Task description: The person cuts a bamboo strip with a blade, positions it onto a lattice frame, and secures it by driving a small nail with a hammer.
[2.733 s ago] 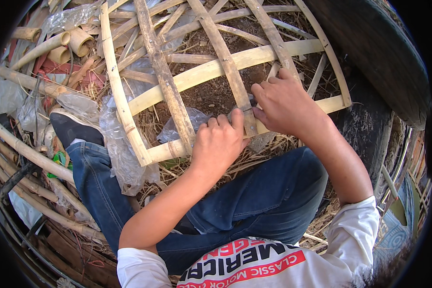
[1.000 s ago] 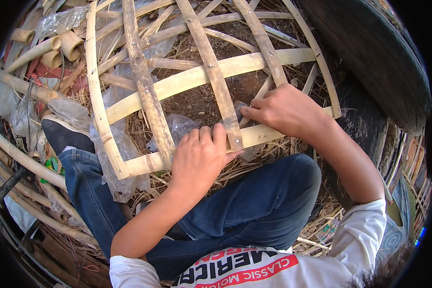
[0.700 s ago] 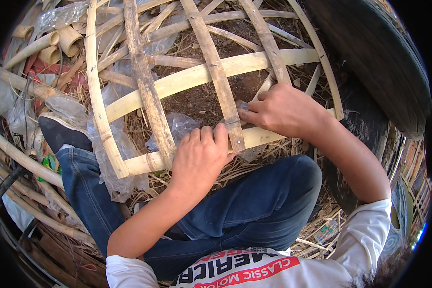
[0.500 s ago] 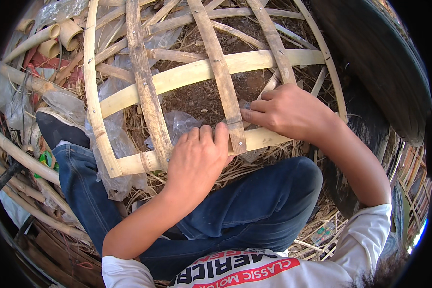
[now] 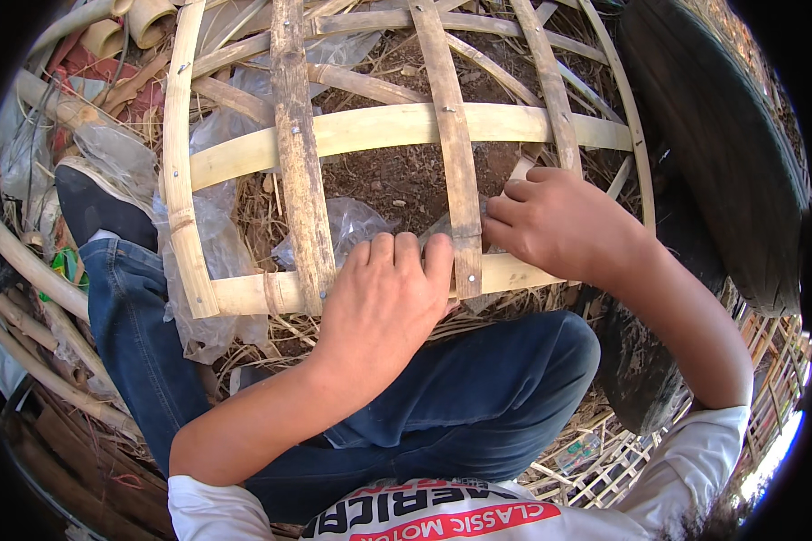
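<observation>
1. Bare brown soil [image 5: 397,176] strewn with dry straw makes up the ground, and it shows through the gaps just beyond both hands.
2. A curved bamboo frame [image 5: 388,126] of nailed slats lies over that soil, reaching from under the hands to well beyond them.
3. The left hand [image 5: 383,302] lies palm down on the frame's nearest crosswise slat [image 5: 262,290], fingers together and nearly straight, pressing rather than gripping.
4. The right hand [image 5: 555,221] sits just right of the left, fingers curled against an upright slat [image 5: 456,171] where it crosses the near one; whether it pinches anything cannot be made out.
5. Crumpled clear plastic sheet [image 5: 352,225] lies under the frame, just beyond the left fingertips.
6. A blue-jeaned knee [image 5: 514,370] rises below both hands, and a dark shoe [image 5: 95,207] rests far left.
</observation>
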`<action>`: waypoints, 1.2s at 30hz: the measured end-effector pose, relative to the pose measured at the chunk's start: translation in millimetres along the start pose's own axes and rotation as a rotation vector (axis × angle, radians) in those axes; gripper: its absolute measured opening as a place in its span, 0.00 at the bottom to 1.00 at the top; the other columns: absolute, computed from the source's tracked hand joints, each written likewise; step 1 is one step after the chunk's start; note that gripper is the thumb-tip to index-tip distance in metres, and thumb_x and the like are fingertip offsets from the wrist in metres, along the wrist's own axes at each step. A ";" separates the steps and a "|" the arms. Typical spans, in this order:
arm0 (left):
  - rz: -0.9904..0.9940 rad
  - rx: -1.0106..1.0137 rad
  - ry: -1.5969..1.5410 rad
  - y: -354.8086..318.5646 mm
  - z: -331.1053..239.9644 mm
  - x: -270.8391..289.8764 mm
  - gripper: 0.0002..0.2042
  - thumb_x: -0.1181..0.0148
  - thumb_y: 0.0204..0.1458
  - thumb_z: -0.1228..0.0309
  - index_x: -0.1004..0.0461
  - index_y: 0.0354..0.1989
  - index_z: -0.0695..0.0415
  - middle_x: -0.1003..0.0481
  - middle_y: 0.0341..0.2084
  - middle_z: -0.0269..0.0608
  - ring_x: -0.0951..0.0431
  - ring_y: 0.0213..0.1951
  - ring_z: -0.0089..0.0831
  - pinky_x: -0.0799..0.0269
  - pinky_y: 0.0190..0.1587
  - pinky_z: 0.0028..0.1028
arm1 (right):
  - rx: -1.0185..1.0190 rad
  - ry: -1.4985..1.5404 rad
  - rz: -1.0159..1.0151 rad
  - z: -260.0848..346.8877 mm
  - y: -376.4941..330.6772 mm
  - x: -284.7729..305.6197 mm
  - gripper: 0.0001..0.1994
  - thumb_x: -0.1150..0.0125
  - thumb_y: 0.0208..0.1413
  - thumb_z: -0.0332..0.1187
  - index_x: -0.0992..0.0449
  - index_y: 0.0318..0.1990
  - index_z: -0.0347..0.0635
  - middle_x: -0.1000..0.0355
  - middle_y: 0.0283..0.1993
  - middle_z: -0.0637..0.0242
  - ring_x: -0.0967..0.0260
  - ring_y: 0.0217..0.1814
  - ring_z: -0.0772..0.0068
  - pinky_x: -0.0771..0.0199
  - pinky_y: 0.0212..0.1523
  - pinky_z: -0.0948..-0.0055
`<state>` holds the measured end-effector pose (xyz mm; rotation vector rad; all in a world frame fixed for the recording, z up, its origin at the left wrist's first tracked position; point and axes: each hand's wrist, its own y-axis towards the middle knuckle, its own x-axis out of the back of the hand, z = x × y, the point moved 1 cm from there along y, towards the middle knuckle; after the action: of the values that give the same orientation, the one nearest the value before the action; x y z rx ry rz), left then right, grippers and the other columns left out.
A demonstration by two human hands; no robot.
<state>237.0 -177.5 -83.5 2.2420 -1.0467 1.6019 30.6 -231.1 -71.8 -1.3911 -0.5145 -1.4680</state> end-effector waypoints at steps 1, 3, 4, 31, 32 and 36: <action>0.008 0.000 0.017 -0.4 0.6 -1.4 0.24 0.28 0.41 0.59 0.33 0.38 0.59 0.30 0.28 0.42 0.26 0.37 0.38 0.30 0.41 0.34 | -0.006 -0.063 0.042 2.4 0.7 3.3 0.08 0.41 0.47 0.30 0.23 0.36 0.40 0.28 0.30 0.68 0.27 0.36 0.66 0.25 0.38 0.68; 0.010 -0.007 0.037 -1.5 2.5 -4.8 0.24 0.28 0.41 0.58 0.33 0.38 0.59 0.30 0.28 0.41 0.26 0.37 0.37 0.30 0.41 0.34 | -0.023 -0.080 0.003 1.5 -2.6 1.2 0.10 0.41 0.47 0.31 0.23 0.38 0.40 0.28 0.31 0.69 0.28 0.36 0.67 0.26 0.39 0.69; 0.002 -0.012 0.039 -1.6 3.5 -6.2 0.24 0.28 0.41 0.58 0.33 0.37 0.59 0.30 0.28 0.41 0.26 0.36 0.37 0.30 0.40 0.34 | -0.032 -0.087 -0.017 0.7 -5.2 -0.2 0.11 0.41 0.48 0.31 0.22 0.39 0.40 0.28 0.31 0.69 0.28 0.36 0.68 0.26 0.39 0.69; -0.031 -0.008 -0.024 3.9 0.5 -11.1 0.24 0.32 0.44 0.51 0.33 0.35 0.59 0.30 0.26 0.40 0.26 0.33 0.36 0.30 0.36 0.33 | -0.116 -0.234 0.010 3.8 -5.4 6.2 0.06 0.40 0.49 0.32 0.23 0.35 0.44 0.29 0.30 0.75 0.27 0.38 0.74 0.26 0.40 0.72; -0.035 -0.009 -0.025 3.9 0.7 -11.5 0.24 0.32 0.44 0.51 0.33 0.35 0.59 0.30 0.26 0.40 0.26 0.33 0.36 0.30 0.36 0.33 | -0.121 -0.228 0.025 3.2 -6.4 5.5 0.08 0.41 0.50 0.33 0.23 0.38 0.43 0.29 0.32 0.74 0.28 0.39 0.73 0.26 0.40 0.72; -0.079 -0.026 0.016 3.4 2.3 -12.6 0.19 0.33 0.47 0.56 0.33 0.34 0.57 0.28 0.25 0.39 0.24 0.31 0.33 0.28 0.35 0.31 | -0.138 -0.218 0.059 3.2 -8.2 5.3 0.13 0.42 0.49 0.34 0.24 0.43 0.43 0.31 0.36 0.72 0.30 0.42 0.71 0.28 0.42 0.71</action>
<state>234.4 -175.8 -96.3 2.2212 -0.9572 1.5624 26.1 -227.1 -63.5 -1.6735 -0.5109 -1.3319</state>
